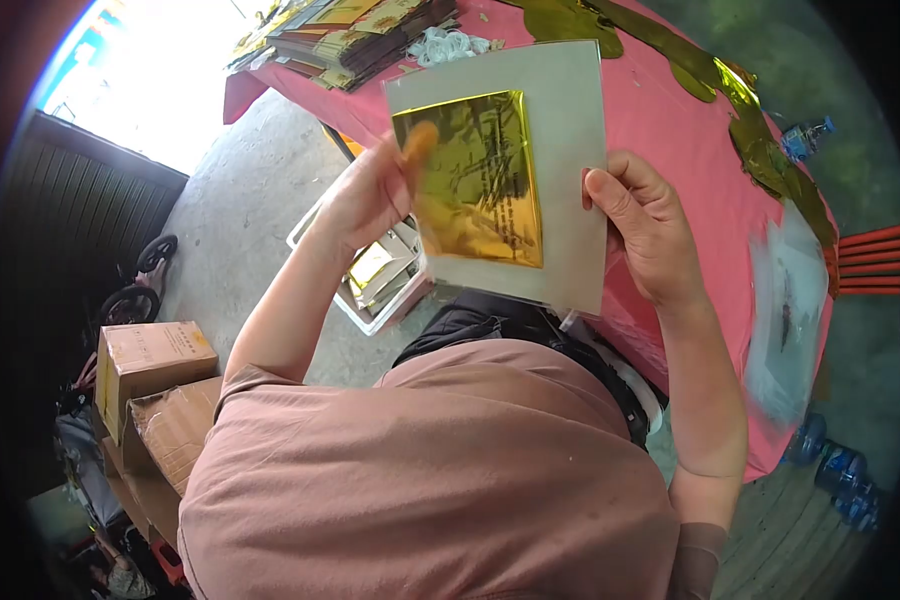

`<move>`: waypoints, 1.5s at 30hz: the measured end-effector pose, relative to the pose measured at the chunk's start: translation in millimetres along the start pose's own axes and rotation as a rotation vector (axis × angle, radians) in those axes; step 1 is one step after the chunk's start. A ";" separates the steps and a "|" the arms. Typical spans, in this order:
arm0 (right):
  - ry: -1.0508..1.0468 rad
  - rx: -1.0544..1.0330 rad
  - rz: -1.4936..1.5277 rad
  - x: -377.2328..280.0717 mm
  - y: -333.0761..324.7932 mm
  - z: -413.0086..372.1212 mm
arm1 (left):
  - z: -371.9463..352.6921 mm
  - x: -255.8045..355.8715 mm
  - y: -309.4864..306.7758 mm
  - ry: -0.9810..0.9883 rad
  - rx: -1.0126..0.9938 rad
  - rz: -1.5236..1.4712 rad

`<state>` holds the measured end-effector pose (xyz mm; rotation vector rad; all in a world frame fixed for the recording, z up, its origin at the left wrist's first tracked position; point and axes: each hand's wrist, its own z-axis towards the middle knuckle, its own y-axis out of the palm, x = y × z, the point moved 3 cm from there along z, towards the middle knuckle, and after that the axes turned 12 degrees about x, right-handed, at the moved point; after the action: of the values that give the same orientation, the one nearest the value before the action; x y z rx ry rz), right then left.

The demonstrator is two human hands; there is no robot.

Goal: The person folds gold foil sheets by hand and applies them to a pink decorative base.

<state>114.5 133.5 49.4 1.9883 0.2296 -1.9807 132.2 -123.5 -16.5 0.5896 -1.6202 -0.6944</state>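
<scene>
A flat grey sheet in a clear sleeve is held up in front of me, with a shiny gold foil piece lying on its face. My right hand pinches the sheet's right edge between thumb and fingers. At the left edge, my left hand is closed on the sheet beside the foil, its thumb blurred over the gold. Below my left hand a white bin holds gold and silver packets.
A pink-covered table carries stacked printed packets, white string, gold foil strips and clear plastic sleeves. Cardboard boxes stand on the floor at left. Bottles lie at lower right, near a stool.
</scene>
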 end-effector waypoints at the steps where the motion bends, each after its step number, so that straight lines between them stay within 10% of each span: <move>1: -0.041 0.010 -0.038 1.2 0.9 0.2 | -2.2 -5.5 -10.3 -0.014 0.055 0.120; 5: -0.011 -0.024 -0.043 -4.7 -1.8 -2.9 | 0.4 10.2 -67.5 -0.078 -0.094 -0.133; 11: -0.053 0.148 -0.065 -5.7 -49.5 -6.5 | -51.0 7.9 -243.1 -0.008 0.550 -0.037; 15: -0.050 0.219 -0.104 2.3 -71.0 -9.3 | -94.6 -51.9 -395.0 -0.403 0.134 -0.505; 17: -0.020 0.253 -0.115 10.6 -78.0 -11.3 | -97.1 -75.2 -318.9 -0.148 1.198 -0.007; 27: 0.054 0.323 -0.153 29.0 -83.0 -15.9 | 29.8 -103.4 -349.8 -0.094 0.968 -0.014; 32: 0.062 0.344 -0.159 30.8 -83.3 -16.4 | 59.0 -112.5 -329.4 -0.145 1.367 0.263; 39: 0.055 0.341 -0.166 29.2 -83.5 -13.7 | 37.3 -149.9 -272.4 -0.445 0.696 0.497; 45: -0.008 0.354 -0.329 28.8 -88.6 1.9 | 17.2 -103.0 -162.8 -0.384 0.024 1.525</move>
<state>83.5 212.4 10.8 2.2782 0.2295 -2.3714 130.6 -160.7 -206.2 -0.8321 -1.8690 0.3928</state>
